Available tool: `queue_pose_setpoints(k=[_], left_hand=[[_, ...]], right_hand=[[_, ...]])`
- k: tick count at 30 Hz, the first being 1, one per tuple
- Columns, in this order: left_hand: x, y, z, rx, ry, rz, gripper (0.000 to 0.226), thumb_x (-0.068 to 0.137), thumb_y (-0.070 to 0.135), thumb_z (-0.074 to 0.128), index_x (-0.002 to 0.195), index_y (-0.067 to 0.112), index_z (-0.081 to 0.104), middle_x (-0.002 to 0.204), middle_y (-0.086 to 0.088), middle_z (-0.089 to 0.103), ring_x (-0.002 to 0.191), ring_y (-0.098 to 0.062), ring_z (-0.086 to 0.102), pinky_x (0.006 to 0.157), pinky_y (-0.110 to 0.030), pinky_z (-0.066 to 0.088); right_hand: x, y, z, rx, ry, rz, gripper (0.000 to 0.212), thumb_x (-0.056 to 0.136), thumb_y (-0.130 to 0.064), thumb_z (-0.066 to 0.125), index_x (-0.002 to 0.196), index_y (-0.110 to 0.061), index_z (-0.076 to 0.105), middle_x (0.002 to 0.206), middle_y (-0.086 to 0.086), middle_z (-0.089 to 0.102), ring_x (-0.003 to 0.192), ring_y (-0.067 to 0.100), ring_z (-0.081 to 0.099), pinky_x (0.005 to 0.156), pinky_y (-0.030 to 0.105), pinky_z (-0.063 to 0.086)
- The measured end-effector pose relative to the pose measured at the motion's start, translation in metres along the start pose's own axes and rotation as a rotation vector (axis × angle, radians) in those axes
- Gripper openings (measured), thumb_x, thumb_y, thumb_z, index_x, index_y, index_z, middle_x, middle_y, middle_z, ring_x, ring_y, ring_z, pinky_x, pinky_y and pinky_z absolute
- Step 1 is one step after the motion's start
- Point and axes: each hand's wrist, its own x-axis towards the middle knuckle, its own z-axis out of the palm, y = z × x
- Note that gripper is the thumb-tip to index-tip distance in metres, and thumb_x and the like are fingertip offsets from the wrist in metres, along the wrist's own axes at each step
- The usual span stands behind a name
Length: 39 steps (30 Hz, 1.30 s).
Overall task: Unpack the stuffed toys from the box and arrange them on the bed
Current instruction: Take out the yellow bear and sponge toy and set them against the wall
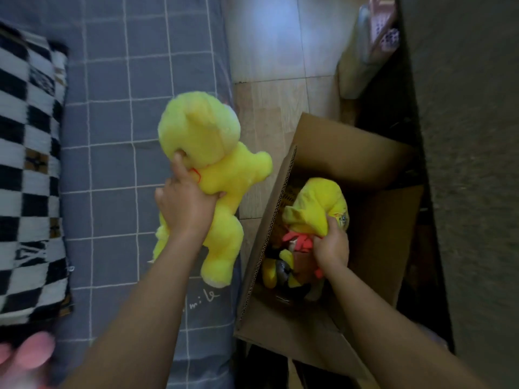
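Item 1: yellow plush bear (213,153), gripped at neck/back by left hand (185,203), fingers curled into the fur. Held in air over bed's (118,108) right edge, not yet set down. Long axis approx. vertical in view: head toward far end of bed, feet toward the person; its face looks turned away.

Item 2: yellow stuffed toy (314,209), pinched by right hand (331,248) inside cardboard box (280,327) on floor, beside bed. Orientation unclear, crumpled. More toys under it, red and dark bits.

Judgement: left hand nearer bed; bear goes left, onto bed, near checkered pillow (28,164).
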Motion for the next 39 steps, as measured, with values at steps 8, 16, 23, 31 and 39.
queue_pose_setpoints(k=[8, 16, 23, 31, 39], left_hand=[[-0.051, 0.016, -0.179, -0.134, 0.013, -0.061, 0.107, 0.056, 0.043, 0.085, 0.137, 0.027, 0.017, 0.121, -0.009, 0.061, 0.102, -0.039, 0.059, 0.086, -0.052, 0.043], [-0.054, -0.003, -0.358, -0.199, 0.174, -0.013, 0.109, 0.056, 0.047, 0.083, 0.140, 0.027, 0.016, 0.116, -0.012, 0.063, 0.092, -0.040, 0.061, 0.072, -0.048, 0.047], [-0.056, -0.034, -0.450, -0.234, 0.339, -0.032, 0.107, 0.054, 0.040, 0.086, 0.139, 0.023, 0.023, 0.118, -0.011, 0.062, 0.095, -0.040, 0.060, 0.069, -0.042, 0.041], [-0.054, -0.099, -0.525, -0.162, 0.537, -0.173, 0.110, 0.050, 0.047, 0.087, 0.137, 0.019, 0.026, 0.124, -0.011, 0.061, 0.097, -0.039, 0.062, 0.077, -0.045, 0.047], [-0.010, -0.156, -0.586, -0.030, 0.632, -0.378, 0.112, 0.051, 0.051, 0.084, 0.139, 0.022, 0.021, 0.109, -0.005, 0.066, 0.096, -0.031, 0.062, 0.084, -0.043, 0.041]], right_hand=[[-0.129, -0.095, -0.144, 0.135, 0.025, -0.137, 0.063, 0.082, -0.022, 0.067, 0.139, -0.026, 0.041, 0.112, 0.020, 0.060, 0.107, 0.036, 0.055, 0.088, 0.039, 0.044], [-0.228, -0.229, -0.220, 0.294, -0.032, -0.525, 0.065, 0.077, -0.023, 0.072, 0.136, -0.027, 0.046, 0.118, 0.010, 0.064, 0.110, 0.025, 0.057, 0.089, 0.030, 0.043], [-0.278, -0.341, -0.229, 0.393, -0.128, -0.797, 0.062, 0.075, -0.022, 0.075, 0.132, -0.028, 0.050, 0.120, 0.001, 0.065, 0.110, 0.018, 0.059, 0.090, 0.034, 0.047], [-0.319, -0.466, -0.196, 0.337, -0.190, -1.002, 0.065, 0.078, -0.029, 0.072, 0.137, -0.025, 0.045, 0.127, 0.010, 0.061, 0.110, 0.023, 0.057, 0.081, 0.024, 0.041], [-0.340, -0.615, -0.141, 0.267, -0.257, -1.222, 0.069, 0.080, -0.029, 0.070, 0.141, -0.026, 0.038, 0.114, 0.020, 0.061, 0.101, 0.035, 0.058, 0.082, 0.044, 0.049]])
